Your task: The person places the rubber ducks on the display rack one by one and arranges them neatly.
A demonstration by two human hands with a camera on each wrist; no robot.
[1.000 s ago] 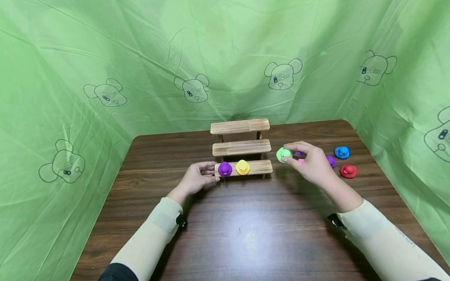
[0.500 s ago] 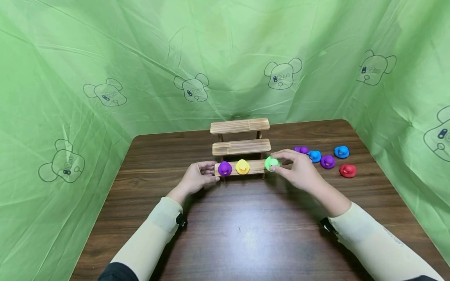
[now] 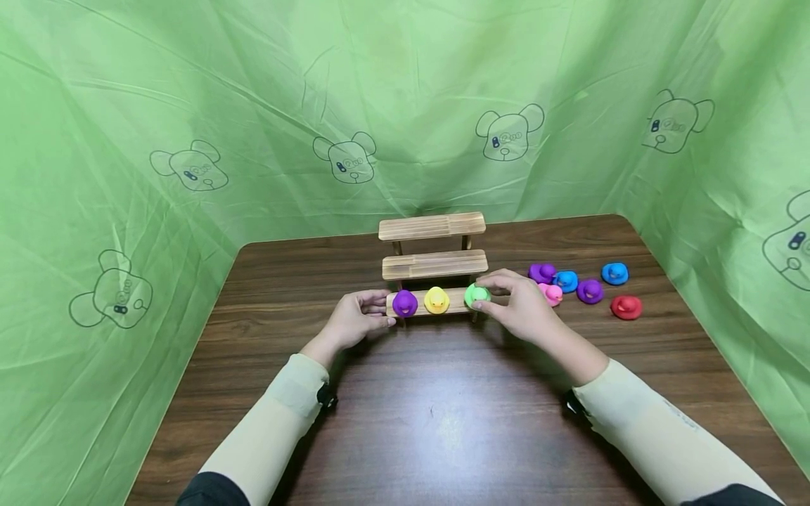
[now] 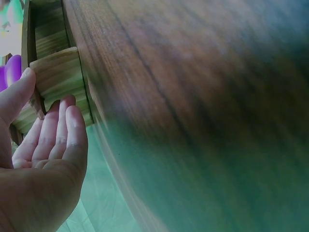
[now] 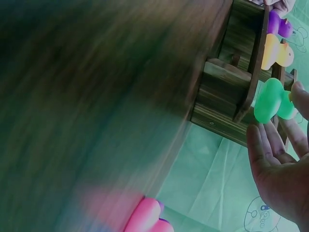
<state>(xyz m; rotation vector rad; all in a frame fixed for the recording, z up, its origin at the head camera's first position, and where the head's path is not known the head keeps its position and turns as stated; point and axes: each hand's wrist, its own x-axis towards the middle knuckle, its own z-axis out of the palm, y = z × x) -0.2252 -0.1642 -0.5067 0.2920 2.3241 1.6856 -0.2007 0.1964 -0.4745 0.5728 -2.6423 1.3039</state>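
Note:
A three-step wooden display stand (image 3: 434,266) stands on the table. On its lowest step sit a purple rubber duck (image 3: 405,303) at the left and a yellow rubber duck (image 3: 436,301) near the middle. My right hand (image 3: 520,303) pinches a green rubber duck (image 3: 476,296) between thumb and fingers over that step's right end; the right wrist view shows this green duck (image 5: 270,100) at the edge of the step. My left hand (image 3: 351,320) holds the step's left end, thumb at the front and fingers behind, as the left hand (image 4: 48,145) in its wrist view also shows.
Right of the stand lie loose rubber ducks: a pink one (image 3: 552,294), a red one (image 3: 626,307), two blue ones, one of them (image 3: 615,273) farther right, and two purple ones, one of them (image 3: 590,292) nearer. Green cloth (image 3: 418,105) hangs behind the table.
My right hand has carried the green duck leftward from beside the stand to over the lowest step's right end, uncovering the loose ducks. The left hand stays put.

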